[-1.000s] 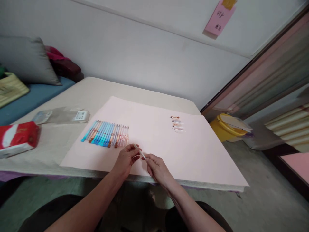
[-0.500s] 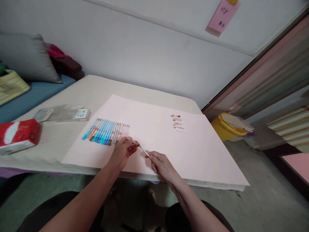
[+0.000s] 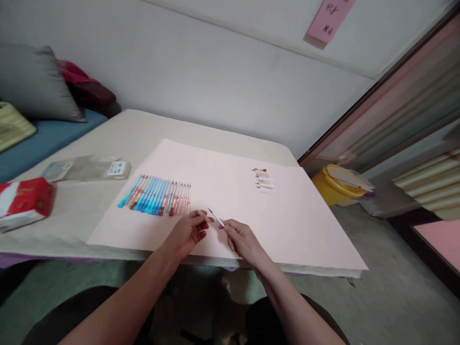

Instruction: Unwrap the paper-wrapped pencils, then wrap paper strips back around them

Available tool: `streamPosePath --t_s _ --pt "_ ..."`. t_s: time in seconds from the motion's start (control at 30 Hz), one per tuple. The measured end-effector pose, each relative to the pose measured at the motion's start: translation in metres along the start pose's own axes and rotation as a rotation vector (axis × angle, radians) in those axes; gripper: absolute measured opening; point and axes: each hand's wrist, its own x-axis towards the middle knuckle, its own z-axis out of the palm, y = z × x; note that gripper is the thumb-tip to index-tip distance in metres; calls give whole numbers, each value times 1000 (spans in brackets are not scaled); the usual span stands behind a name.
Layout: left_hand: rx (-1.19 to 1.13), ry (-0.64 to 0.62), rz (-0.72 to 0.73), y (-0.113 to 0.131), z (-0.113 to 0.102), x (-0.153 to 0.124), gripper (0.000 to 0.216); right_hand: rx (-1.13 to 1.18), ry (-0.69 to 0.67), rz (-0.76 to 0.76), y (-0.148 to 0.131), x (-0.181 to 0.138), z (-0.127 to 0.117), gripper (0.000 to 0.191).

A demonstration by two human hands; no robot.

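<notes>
My right hand [image 3: 241, 238] is closed around the lower end of a slim white pen refill [image 3: 217, 218], whose dark tip points up and left. My left hand [image 3: 189, 232] pinches a short pale tube-like piece [image 3: 205, 217], partly hidden by the fingers. The refill's tip and this piece are close together but apart. Left of my left hand, several pens [image 3: 154, 194] in blue, brown and pale pink lie side by side in a row. Both hands are just above the pale pink sheet [image 3: 223, 167].
A small column of pen parts [image 3: 263, 181] lies at the sheet's right. To the left are a clear plastic packet [image 3: 89, 168] and a red-and-white tissue pack [image 3: 28, 199]. A yellow bucket [image 3: 332, 187] stands on the floor beyond the table's right edge.
The refill's dark tip has come away from the pale piece in my left hand, showing a gap. My left hand has moved slightly right and down, and the view has shifted a little.
</notes>
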Motion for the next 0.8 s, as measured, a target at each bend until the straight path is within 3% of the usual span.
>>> streamPosePath --t_s 0.13,0.3,0.5,0.8 --pt "-21 -47 -160 -9 3 -5 16 -111 25 -42 3 1 1 29" --pt "63 -55 -73 -16 8 -5 13 -210 9 -37 2 -1 5 28" --pt "43 -55 -92 -19 11 -5 11 -376 38 -77 1 -1 11 28" --pt "102 54 -20 -28 9 -2 17 -517 28 -108 1 -1 21 27"
